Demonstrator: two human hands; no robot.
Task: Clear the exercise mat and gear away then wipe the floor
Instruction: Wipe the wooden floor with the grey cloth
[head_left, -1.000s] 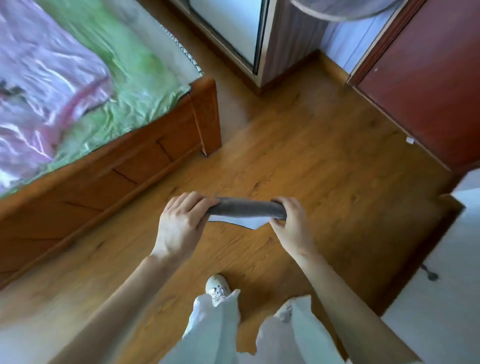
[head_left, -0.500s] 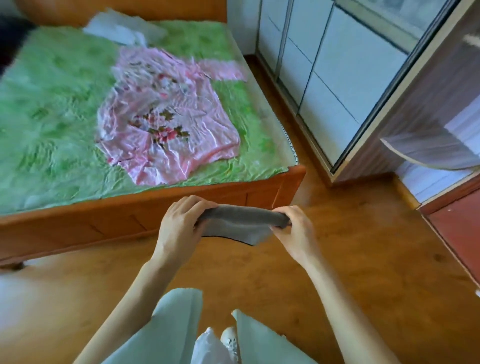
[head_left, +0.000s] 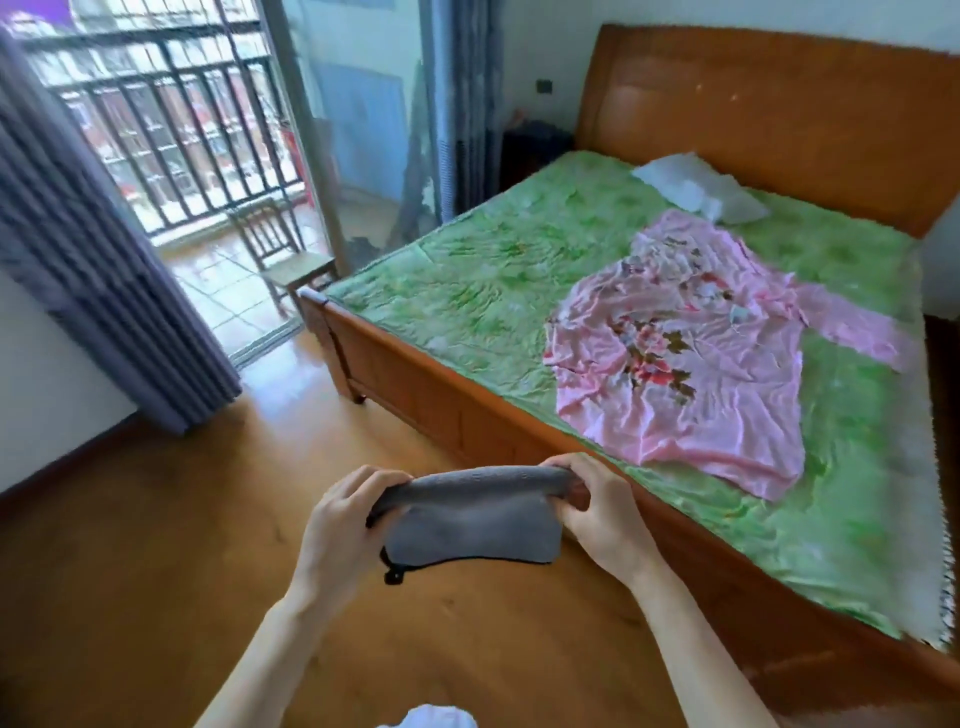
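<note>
Bare wooden floor (head_left: 130, 545) spreads toward nine o'clock; bed (head_left: 467, 415) edge at two. Left hand (head_left: 340, 525) and right hand (head_left: 597, 514) grip a folded grey cloth (head_left: 472, 519).

- The grey cloth (head_left: 470, 525) has both top ends tucked inside the hands, so those ends are hidden.
- The fingertips of the left hand (head_left: 343, 525) are curled behind the cloth.
- The bed (head_left: 779, 613) runs off the right edge.
- The balcony behind the railing (head_left: 171, 145) is blurred.
- The headboard (head_left: 779, 114) hides the wall behind it.
</note>
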